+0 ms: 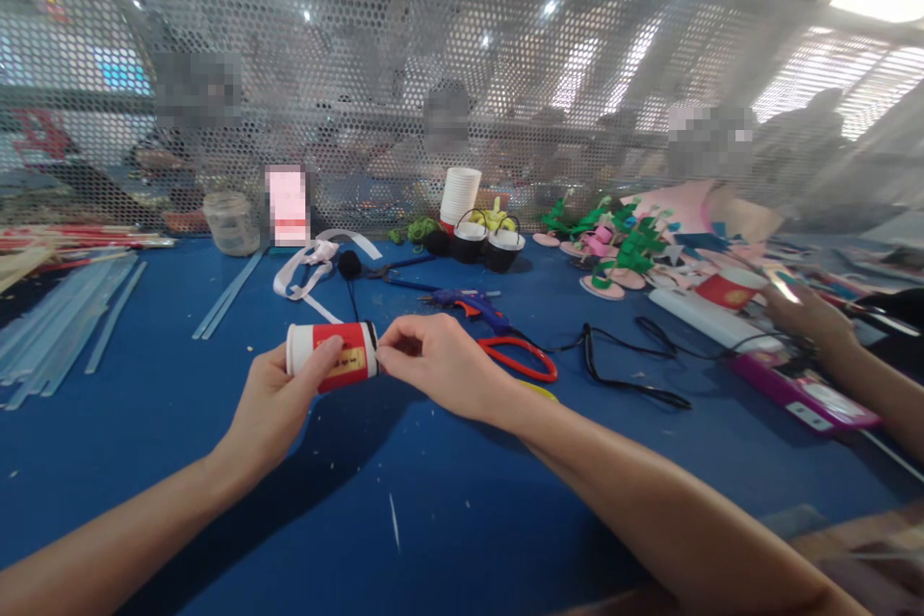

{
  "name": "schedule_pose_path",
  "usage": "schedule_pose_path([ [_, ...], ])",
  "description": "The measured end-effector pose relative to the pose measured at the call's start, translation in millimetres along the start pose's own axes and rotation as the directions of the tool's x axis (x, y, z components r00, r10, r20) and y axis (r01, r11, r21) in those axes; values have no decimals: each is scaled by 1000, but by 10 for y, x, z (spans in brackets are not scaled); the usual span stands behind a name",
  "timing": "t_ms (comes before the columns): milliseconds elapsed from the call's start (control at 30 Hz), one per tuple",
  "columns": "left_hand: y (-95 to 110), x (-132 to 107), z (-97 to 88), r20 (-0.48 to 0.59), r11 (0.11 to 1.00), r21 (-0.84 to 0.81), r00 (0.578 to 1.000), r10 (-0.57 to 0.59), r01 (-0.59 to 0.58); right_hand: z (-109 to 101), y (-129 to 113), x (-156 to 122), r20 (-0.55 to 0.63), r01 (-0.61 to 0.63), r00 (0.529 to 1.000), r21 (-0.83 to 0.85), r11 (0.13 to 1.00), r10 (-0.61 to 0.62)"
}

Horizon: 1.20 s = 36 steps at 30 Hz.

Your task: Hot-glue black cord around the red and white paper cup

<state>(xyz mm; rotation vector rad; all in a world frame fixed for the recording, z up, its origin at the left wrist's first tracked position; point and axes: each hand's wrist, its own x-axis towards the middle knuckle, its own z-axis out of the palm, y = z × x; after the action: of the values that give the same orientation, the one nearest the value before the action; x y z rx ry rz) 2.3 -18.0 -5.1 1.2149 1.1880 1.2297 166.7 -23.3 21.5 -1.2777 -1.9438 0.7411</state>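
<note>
My left hand (269, 397) is wrapped round a red and white paper cup (301, 348), which lies on its side just above the table. A band of black yarn (372, 339) circles the cup's right end. The thumb and fingers of my right hand (437, 356) pinch together at this band; the bit of yarn between them is mostly hidden. From the cup a strand runs back to a small black yarn ball (349, 264). Right behind my right hand lie a blue glue gun (476, 306) and red-handled scissors (524, 371).
Glue sticks (72, 327) lie at left. At the back stand a jar (231, 223), a phone (287, 204), stacked cups (460, 194) and two black yarn-wrapped cups (503, 252). Green paper plants (635, 245), a power strip (707, 318) and a co-worker's hand (808, 313) are at right.
</note>
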Motion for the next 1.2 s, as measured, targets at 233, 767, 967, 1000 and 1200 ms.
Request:
schedule_pose_path([
  [233, 36, 20, 23, 56, 988, -147, 998, -42, 50, -50, 28, 39, 104, -18, 995, 103, 994, 7],
  [767, -13, 21, 16, 0, 999, -49, 1000, -15, 15, -30, -13, 18, 62, -33, 998, 23, 999, 31],
  [967, -25, 28, -4, 1, 1000, -5, 1000, -9, 9, -25, -1, 22, 59, -36, 998, 58, 998, 33],
  [1000, -25, 29, -8, -5, 1000, 4, 1000, 0, 0, -27, 3, 23, 61, -38, 998, 68, 997, 34],
  [1200, -42, 25, -35, -13, 995, 72, 997, 75, -74, -50, 21, 31, 97, -48, 995, 142, 989, 35],
])
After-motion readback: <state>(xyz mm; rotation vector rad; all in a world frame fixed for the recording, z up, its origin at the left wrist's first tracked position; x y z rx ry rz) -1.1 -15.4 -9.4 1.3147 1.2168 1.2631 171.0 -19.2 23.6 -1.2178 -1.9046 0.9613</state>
